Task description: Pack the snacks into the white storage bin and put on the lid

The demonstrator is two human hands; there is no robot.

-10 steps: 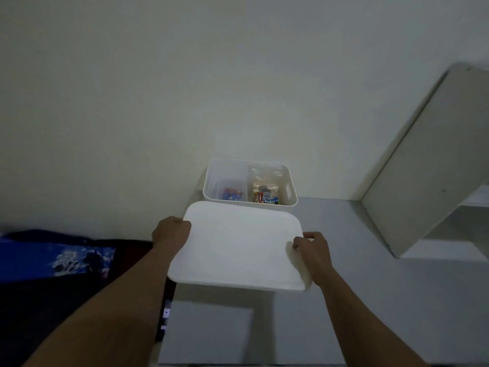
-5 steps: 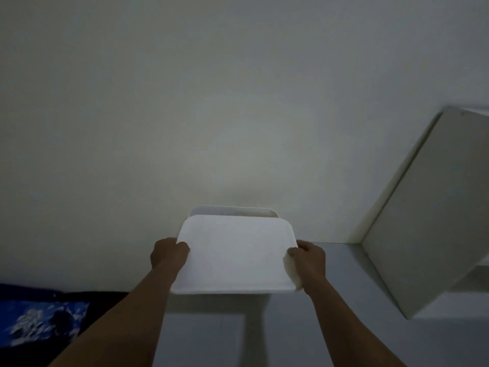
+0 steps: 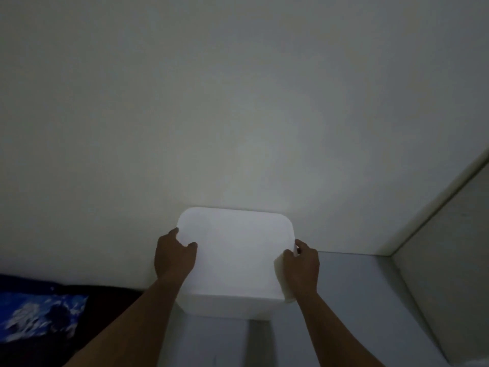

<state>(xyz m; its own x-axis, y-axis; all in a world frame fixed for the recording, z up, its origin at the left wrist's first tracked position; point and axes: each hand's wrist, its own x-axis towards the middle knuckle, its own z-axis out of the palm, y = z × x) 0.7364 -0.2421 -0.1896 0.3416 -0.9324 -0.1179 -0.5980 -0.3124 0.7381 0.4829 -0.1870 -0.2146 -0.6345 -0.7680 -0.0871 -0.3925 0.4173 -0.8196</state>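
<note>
The lid [image 3: 235, 252] lies flat on top of the white storage bin [image 3: 230, 307], covering its opening, with its long axis running away from the camera toward the wall [image 3: 238, 102] the bin stands against. It is a plain white rounded rectangle, unmarked. The left hand [image 3: 173, 256] grasps the lid's left edge and the right hand [image 3: 301, 264] grasps its right edge, thumbs on top.

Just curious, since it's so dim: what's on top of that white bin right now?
The white lid covers the bin, with the left hand and right hand at its sides. The contents are hidden.
</note>
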